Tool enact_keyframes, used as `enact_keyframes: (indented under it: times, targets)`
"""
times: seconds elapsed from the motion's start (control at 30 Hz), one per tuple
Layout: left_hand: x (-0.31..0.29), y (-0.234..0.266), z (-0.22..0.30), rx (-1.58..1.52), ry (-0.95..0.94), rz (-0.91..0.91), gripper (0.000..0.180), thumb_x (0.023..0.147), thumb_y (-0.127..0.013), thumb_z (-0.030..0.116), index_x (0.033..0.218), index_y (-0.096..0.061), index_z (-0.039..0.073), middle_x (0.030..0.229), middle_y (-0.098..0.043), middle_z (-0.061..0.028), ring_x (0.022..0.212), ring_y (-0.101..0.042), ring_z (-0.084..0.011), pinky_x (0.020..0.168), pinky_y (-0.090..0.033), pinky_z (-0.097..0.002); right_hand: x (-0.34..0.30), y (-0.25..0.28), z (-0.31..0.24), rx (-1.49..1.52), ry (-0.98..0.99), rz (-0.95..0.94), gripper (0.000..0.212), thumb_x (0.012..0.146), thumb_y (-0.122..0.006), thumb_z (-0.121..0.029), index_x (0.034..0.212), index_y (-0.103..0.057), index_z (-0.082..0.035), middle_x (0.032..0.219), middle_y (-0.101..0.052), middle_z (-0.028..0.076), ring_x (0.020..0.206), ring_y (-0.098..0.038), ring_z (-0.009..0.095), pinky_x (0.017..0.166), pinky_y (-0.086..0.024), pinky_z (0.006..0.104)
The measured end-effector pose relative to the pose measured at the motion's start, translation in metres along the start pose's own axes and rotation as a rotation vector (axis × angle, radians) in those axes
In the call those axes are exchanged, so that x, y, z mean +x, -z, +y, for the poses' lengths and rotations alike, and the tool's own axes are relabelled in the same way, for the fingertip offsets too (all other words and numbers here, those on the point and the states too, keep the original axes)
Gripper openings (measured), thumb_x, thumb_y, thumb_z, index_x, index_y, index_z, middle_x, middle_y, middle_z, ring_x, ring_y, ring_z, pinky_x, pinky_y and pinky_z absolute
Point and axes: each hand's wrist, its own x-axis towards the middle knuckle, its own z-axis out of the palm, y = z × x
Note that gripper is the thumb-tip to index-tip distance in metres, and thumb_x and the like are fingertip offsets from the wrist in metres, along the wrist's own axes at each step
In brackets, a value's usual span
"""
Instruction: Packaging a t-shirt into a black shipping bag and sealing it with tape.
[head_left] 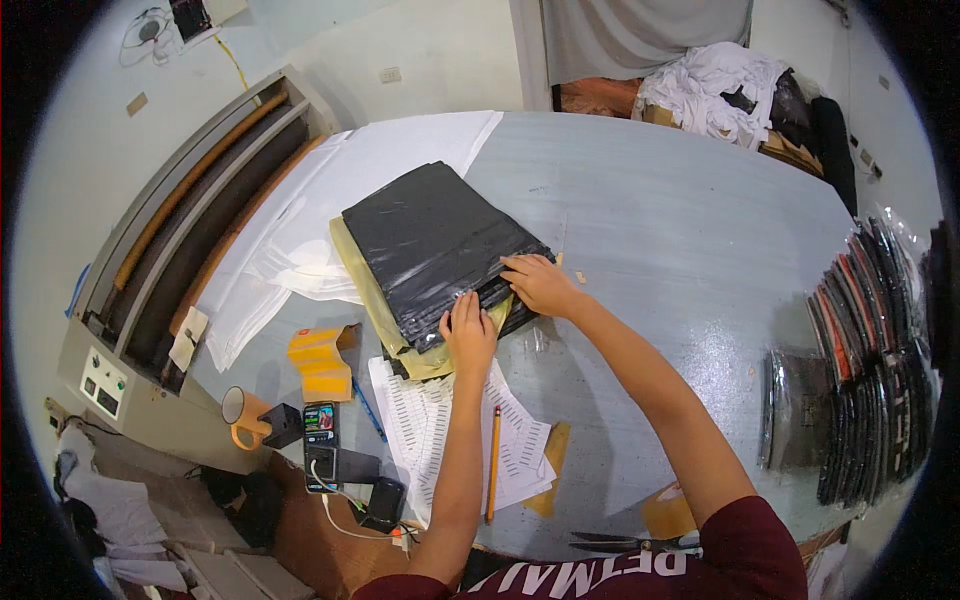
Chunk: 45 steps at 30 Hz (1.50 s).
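Room: grey table (660, 230) bare beyond and right of right hand (541, 287); printed papers (412, 425) nearer than left hand (469, 338) | Axis: black stack (430, 235) under both hands' fingertips, running away, leaning left | Glossy creased plastic over yellow sheet (425, 364) | Fingers slightly spread; pinch cannot be told

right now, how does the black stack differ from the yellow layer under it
The black stack is dark and shiny; the yellow layer is pale. The black stack's broad top shows; the yellow layer peeks out mainly at the left and near edges. Both lie in one pile on the table.
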Motion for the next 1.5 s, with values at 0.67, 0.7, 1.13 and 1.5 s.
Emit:
enact_keyframes:
  times: [0.67, 0.7, 1.13, 1.5]
  targets:
    - [0.0, 0.007, 0.037, 0.124, -0.185, -0.086, 0.033, 0.084, -0.054, 0.022, 0.109, -0.059, 0.001, 0.129, -0.05, -0.0122, 0.124, -0.041, -0.024, 0.102, -0.023, -0.0499, -0.047, 0.055, 0.08, -0.297, -0.11, -0.015, 0.034, 0.079, -0.048, -0.006, 0.112, -0.057, 0.0, 0.13, -0.049, 0.007, 0.124, -0.041, 0.023, 0.106, -0.029, 0.0399]
    - [-0.002, 0.004, 0.047, 0.109, -0.247, -0.105, 0.033, 0.084, -0.055, 0.023, 0.107, -0.059, 0.0, 0.129, -0.05, -0.0119, 0.125, -0.041, -0.0238, 0.102, -0.023, -0.0505, -0.063, 0.067, 0.087, -0.343, -0.112, -0.026, 0.034, 0.08, -0.047, -0.007, 0.112, -0.057, 0.0, 0.129, -0.049, 0.007, 0.124, -0.041, 0.023, 0.106, -0.029, 0.0395]
    - [-0.073, 0.0, 0.149, -0.273, -0.653, -0.726, 0.033, 0.089, -0.052, 0.027, 0.107, -0.056, -0.001, 0.138, -0.04, -0.0128, 0.129, -0.036, -0.0237, 0.104, -0.027, -0.0471, -0.33, 0.214, -0.021, -0.387, -0.45, -0.347, 0.027, 0.081, -0.05, -0.008, 0.104, -0.059, 0.003, 0.125, -0.052, 0.013, 0.12, -0.045, 0.029, 0.102, -0.033, 0.0422]
    - [-0.091, 0.05, 0.163, -0.437, -0.811, -1.069, 0.03, 0.081, -0.052, 0.008, 0.11, -0.058, 0.007, 0.137, -0.04, -0.0172, 0.131, -0.033, -0.0329, 0.106, -0.027, -0.0476, -0.382, 0.241, -0.131, -0.089, -0.742, -0.19, 0.02, 0.081, -0.058, -0.012, 0.098, -0.059, -0.002, 0.118, -0.056, 0.017, 0.116, -0.048, 0.033, 0.098, -0.037, 0.0423]
